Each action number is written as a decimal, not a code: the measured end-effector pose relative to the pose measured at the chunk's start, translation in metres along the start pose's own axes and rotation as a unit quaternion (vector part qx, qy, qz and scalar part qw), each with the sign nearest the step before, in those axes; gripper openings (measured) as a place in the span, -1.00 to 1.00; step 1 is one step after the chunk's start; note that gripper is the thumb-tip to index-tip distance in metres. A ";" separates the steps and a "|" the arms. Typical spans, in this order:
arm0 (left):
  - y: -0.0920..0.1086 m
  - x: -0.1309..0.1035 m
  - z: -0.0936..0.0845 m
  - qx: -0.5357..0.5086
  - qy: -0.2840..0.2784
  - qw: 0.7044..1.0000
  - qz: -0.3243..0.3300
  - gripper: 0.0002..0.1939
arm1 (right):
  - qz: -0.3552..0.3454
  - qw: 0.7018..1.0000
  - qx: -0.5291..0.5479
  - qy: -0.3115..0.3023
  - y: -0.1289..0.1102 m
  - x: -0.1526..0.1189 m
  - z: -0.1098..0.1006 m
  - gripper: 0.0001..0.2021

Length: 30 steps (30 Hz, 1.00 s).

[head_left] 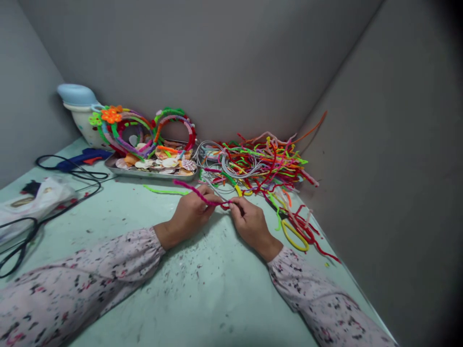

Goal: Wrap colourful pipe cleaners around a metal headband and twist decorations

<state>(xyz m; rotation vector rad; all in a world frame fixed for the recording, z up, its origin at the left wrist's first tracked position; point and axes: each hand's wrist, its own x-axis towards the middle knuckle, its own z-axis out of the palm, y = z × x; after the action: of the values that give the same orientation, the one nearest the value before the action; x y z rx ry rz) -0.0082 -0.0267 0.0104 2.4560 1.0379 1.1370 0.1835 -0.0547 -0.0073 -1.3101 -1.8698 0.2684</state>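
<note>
A magenta pipe cleaner (193, 189) runs between my two hands above the middle of the table, its free end pointing up to the left. My left hand (193, 212) pinches it with the fingers closed. At its other end, the thumb and fingertips of my right hand (251, 221) are closed on it. A short red stretch (224, 207) shows between the fingertips; whether it is a separate piece I cannot tell. Thin grey wire (217, 190) passes just behind the hands. Beyond the fingers lies a light green pipe cleaner (166, 191).
A metal tray (155, 174) of shells carries several colourful wrapped hoops (173, 115). Right of it are coiled grey wire (238, 168) and a heap of pipe cleaners (278, 159). Yellow-handled scissors (294, 236) lie at right. A white container (85, 120), black cable (72, 166) and plastic bag (47, 195) are left.
</note>
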 end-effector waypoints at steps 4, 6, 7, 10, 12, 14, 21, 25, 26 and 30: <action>0.000 0.001 -0.002 0.138 0.043 0.989 0.034 -0.81 | -0.012 1.000 -0.005 -0.004 0.000 0.000 0.001 -0.82; -0.001 0.002 -0.003 0.168 0.052 0.983 0.048 -0.82 | -0.019 1.000 -0.009 -0.009 -0.001 0.000 0.000 -0.82; -0.001 0.003 -0.002 0.170 0.049 0.983 0.055 -0.82 | -0.024 1.000 -0.009 -0.012 -0.001 -0.001 0.000 -0.81; -0.005 0.005 -0.001 0.156 0.021 0.985 0.073 -0.83 | -0.036 0.999 -0.007 -0.020 -0.001 -0.001 0.000 -0.81; -0.007 0.006 0.000 0.145 0.009 0.986 0.079 -0.85 | -0.038 0.999 -0.006 -0.022 -0.001 -0.001 0.000 -0.81; -0.008 0.006 0.001 0.142 0.002 0.986 0.083 -0.86 | -0.036 0.999 -0.006 -0.027 -0.002 -0.001 0.000 -0.81; -0.008 0.008 0.000 0.153 -0.008 0.984 0.094 -0.87 | -0.047 0.998 -0.010 -0.032 -0.003 -0.002 -0.001 -0.81; -0.009 0.008 0.001 0.149 -0.002 0.983 0.107 -0.87 | -0.054 0.998 -0.013 -0.032 -0.002 -0.002 0.000 -0.81; -0.009 0.008 0.001 0.148 0.002 0.983 0.110 -0.87 | -0.056 0.998 -0.013 -0.031 -0.001 -0.002 0.000 -0.81; -0.009 0.008 0.002 0.143 0.014 0.982 0.121 -0.85 | -0.065 0.997 -0.014 -0.029 0.000 -0.002 0.001 -0.82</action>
<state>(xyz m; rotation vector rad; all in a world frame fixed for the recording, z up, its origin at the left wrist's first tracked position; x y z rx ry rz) -0.0081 -0.0147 0.0094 2.8659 0.9915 1.1640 0.1833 -0.0560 -0.0091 -1.2042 -2.0061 0.2152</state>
